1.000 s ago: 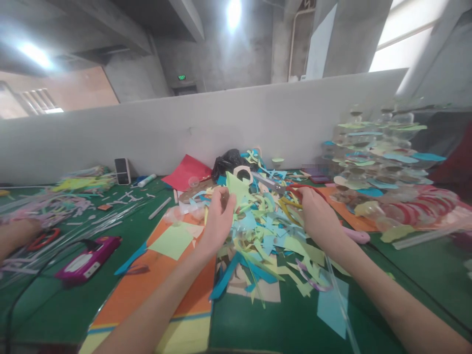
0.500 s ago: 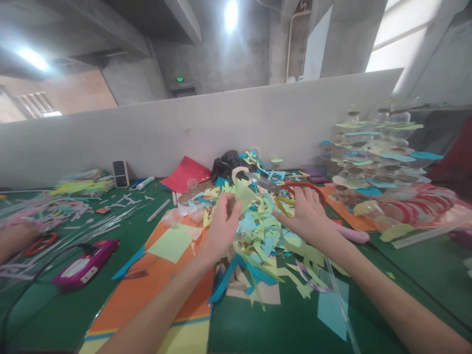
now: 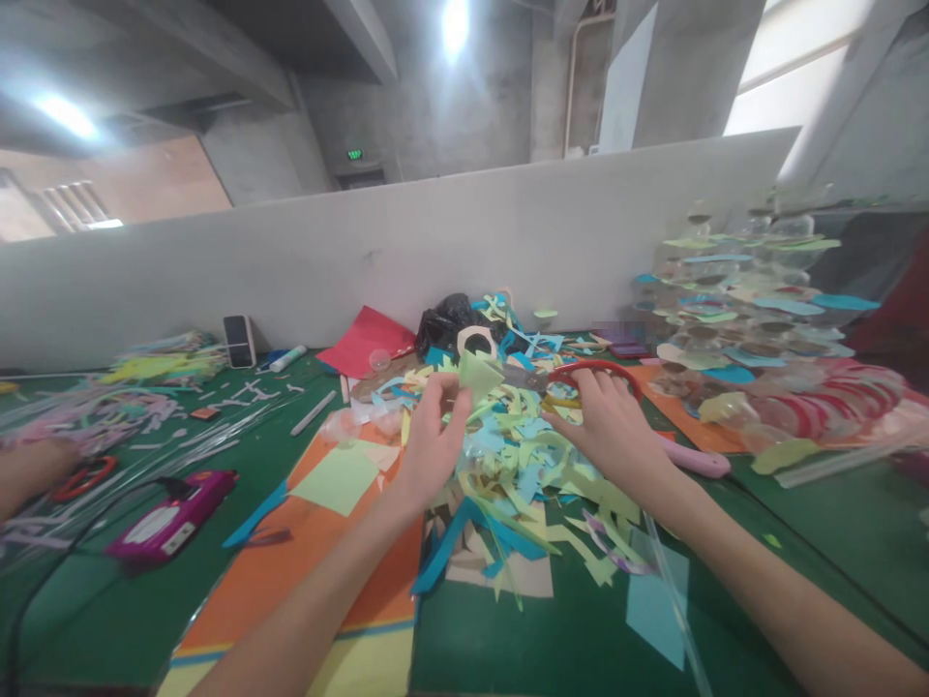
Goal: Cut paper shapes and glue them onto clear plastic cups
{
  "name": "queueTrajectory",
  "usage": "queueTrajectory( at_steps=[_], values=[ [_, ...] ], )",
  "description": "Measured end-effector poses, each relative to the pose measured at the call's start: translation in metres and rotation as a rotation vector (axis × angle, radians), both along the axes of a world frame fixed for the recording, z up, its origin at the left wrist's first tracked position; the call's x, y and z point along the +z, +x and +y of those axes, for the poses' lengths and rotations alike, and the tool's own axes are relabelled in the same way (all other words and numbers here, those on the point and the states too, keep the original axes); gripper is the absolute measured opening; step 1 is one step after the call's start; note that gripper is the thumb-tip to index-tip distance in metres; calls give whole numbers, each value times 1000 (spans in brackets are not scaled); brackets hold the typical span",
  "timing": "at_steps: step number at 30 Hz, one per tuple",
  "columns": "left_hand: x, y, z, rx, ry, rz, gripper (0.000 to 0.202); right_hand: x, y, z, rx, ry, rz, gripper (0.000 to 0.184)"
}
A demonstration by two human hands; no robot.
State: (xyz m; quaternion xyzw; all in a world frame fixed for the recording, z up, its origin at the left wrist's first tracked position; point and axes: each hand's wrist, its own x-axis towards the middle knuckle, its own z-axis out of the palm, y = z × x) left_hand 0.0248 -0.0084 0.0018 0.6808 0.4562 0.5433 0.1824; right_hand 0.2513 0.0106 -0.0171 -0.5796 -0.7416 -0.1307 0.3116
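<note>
My left hand (image 3: 435, 431) pinches a small pale green piece of paper (image 3: 479, 375) between thumb and fingers, above the heap of scraps. My right hand (image 3: 614, 421) is closed on the handles of a pair of scissors (image 3: 606, 371) with a red-orange loop. Their metal blades point left, right by the green paper; whether they touch it I cannot make out. Just behind that paper a cream, curved paper strip (image 3: 475, 339) shows. Below both hands lies a loose heap of green, blue and cream paper cuttings (image 3: 523, 465).
An orange sheet (image 3: 297, 581) bears a light green square (image 3: 338, 477). To the left lie a magenta box with a cable (image 3: 170, 518) and a co-worker's hand (image 3: 36, 469). Stacked clear cups with paper discs (image 3: 755, 300) stand right. Behind are a black bag (image 3: 446, 324) and low partition (image 3: 406, 252).
The scissors' handles have come closer together in my right hand. My left hand has shifted slightly left with the green paper, and its angle has turned a little.
</note>
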Motion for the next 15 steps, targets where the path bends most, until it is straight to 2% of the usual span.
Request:
queueTrajectory(
  at_steps=[7, 15],
  values=[
    [-3, -3, 0, -27, 158, 302, 19, 3, -8, -8, 40, 0, -66, 41],
    [-1, -7, 5, -50, 135, 319, 28, 3, -8, -11, 40, 69, -89, 35]
  ],
)
